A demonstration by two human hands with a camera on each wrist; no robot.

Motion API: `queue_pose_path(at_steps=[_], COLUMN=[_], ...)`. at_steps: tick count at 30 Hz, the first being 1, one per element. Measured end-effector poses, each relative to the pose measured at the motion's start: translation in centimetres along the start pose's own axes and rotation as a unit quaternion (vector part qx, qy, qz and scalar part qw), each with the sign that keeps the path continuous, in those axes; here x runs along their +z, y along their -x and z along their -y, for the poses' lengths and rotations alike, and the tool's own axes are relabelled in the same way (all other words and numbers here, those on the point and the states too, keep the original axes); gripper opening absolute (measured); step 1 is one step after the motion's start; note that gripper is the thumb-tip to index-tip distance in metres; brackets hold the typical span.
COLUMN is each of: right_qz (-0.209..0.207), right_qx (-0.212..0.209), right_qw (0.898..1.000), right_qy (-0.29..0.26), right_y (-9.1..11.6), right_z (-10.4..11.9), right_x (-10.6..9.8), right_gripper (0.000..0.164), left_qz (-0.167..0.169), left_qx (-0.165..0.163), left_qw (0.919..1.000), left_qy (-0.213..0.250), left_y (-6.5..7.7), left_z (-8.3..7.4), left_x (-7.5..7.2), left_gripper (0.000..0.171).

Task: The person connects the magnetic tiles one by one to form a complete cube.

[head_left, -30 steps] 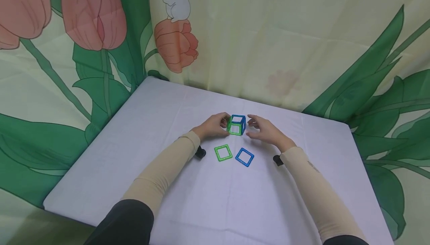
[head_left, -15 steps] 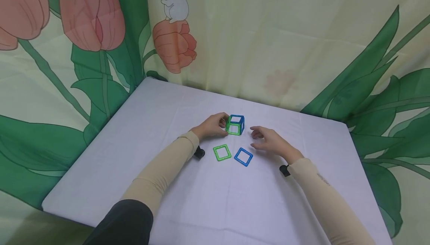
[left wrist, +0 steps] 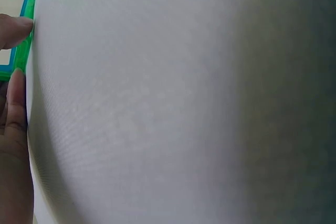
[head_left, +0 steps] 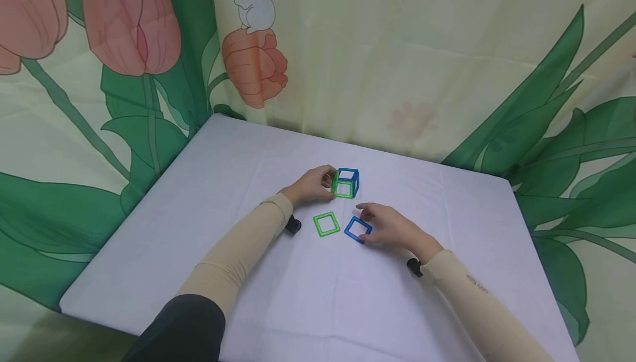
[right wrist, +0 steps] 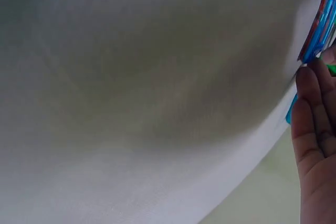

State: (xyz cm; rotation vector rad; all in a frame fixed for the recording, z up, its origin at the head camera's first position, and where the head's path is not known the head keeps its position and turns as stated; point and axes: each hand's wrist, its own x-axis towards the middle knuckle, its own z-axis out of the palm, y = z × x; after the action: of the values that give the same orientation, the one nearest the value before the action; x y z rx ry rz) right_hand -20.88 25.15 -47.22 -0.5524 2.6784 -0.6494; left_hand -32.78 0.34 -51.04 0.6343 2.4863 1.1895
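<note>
A small cube of magnetic tiles (head_left: 345, 184) stands on the table, with green frames at its front and left and blue ones on top and at the right. My left hand (head_left: 312, 184) holds the cube by its left side; in the left wrist view the thumb and a finger meet its green edge (left wrist: 24, 51). Over the loose blue square tile (head_left: 351, 234) is my right hand (head_left: 390, 225), thumb at the tile's right side and fingers apart from the thumb. Whether the thumb touches it, I cannot tell. A loose green square tile (head_left: 326, 224) lies flat to its left.
The white-covered table (head_left: 278, 296) carries all of the pieces. Behind it hangs a curtain (head_left: 358, 64) printed with tulips and a rabbit. A dark wrist camera (head_left: 293, 225) sits under the left wrist, another (head_left: 414, 267) under the right.
My right hand has left the cube's right side and come down toward me to the loose blue tile. The left hand stays at the cube; the head view has shifted slightly.
</note>
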Motion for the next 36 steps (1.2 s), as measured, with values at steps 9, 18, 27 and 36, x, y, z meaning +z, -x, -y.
queue_pose_path(at_steps=[9, 18, 27, 36], right_qz=[-0.010, -0.017, -0.050, -0.117], right_qx=[-0.015, -0.041, -0.073, -0.118], right_qw=[0.998, 0.996, 0.991, 0.973], right_qy=[0.059, 0.074, 0.096, 0.161], right_y=[0.1, 0.3, -0.1, -1.6], right_z=[0.4, 0.6, 1.0, 1.1], right_x=[0.8, 0.9, 0.5, 0.4], right_gripper=[0.083, 0.068, 0.064, 0.060], left_qz=[-0.001, 0.000, -0.001, 0.001], left_qx=[-0.006, -0.005, -0.002, -0.002], left_qw=[1.0000, 1.0000, 1.0000, 1.0000], left_qy=[-0.001, 0.008, 0.007, 0.008], left_y=[0.0, 0.1, 0.3, 0.5], left_z=[-0.1, -0.1, -0.1, -0.3], left_x=[-0.1, -0.1, -0.2, -0.2], left_gripper=[0.072, 0.071, 0.071, 0.072])
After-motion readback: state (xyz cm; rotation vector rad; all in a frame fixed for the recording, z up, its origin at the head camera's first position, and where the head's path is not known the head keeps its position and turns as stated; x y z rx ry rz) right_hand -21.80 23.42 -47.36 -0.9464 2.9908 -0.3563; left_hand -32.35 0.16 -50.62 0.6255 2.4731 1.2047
